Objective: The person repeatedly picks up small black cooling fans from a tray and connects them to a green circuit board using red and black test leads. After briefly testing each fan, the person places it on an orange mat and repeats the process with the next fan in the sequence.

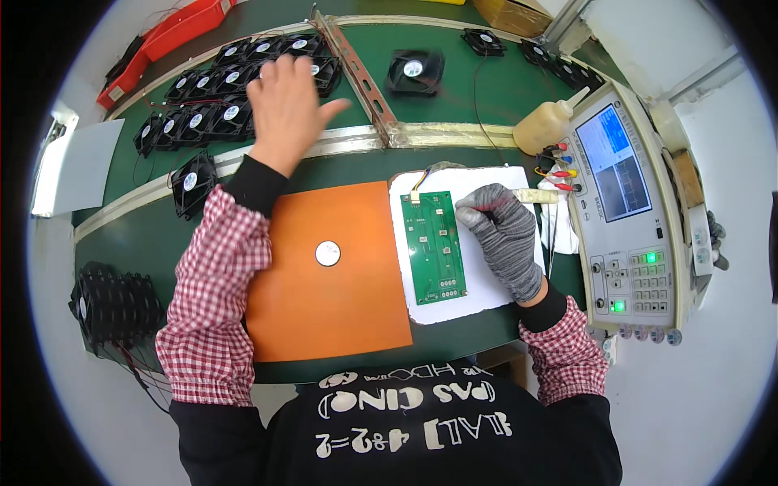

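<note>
My left hand point(285, 113), bare, reaches over the rows of black cooling fans point(195, 121) at the back left. Its fingers are stretched and the thumb stands apart; whether it touches a fan I cannot tell. My right hand point(504, 239), in a grey knit glove, is pinched closed at the right edge of a green circuit board point(433, 251). What its fingertips hold is mostly hidden. The board lies on a white pad point(486, 308), with a plug and thin wires at its top edge. Left of it, a white round disc point(327, 253) rests on an orange mat point(324, 324).
A test instrument point(628, 211) with a lit screen and coloured leads stands at right, beside a yellowish squeeze bottle point(541, 127). A slotted metal rail point(356, 73) divides the back bench. One fan point(415, 73) sits beyond it. Stacked fans point(117, 306) trail wires at left. A red bin point(174, 36) is behind.
</note>
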Motion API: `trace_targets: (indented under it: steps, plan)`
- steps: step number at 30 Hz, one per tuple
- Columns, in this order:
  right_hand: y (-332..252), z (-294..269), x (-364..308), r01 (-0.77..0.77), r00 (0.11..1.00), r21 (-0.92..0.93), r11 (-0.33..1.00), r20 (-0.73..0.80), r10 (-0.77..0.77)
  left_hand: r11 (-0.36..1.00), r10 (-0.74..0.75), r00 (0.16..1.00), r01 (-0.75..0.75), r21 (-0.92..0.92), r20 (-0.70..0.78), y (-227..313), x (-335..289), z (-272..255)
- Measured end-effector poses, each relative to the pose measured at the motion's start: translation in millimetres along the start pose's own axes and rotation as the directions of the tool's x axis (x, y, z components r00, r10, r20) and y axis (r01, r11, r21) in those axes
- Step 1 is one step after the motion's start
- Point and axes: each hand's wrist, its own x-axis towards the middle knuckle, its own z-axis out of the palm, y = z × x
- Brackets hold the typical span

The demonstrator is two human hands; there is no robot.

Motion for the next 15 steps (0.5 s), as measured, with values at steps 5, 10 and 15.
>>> trace_targets:
  steps: [5, 10, 15]
  plan:
    - [-6, 2, 6, 0.239, 0.965, -0.17, 0.956, -0.069, -0.253, 0.97, 0.129, 0.987, -0.106, -0.218, 0.097, -25, -26, -8]
    - [-44, 7, 11, 0.574, 0.815, -0.367, 0.732, 0.174, -0.552, 0.519, 0.611, 0.761, -0.595, -0.614, -0.221, 40, -76, -106]
    - [-15, 2, -5, 0.629, 0.777, -0.406, 0.663, 0.297, -0.555, 0.511, 0.743, 0.658, -0.674, -0.533, -0.12, -2, -115, -136]
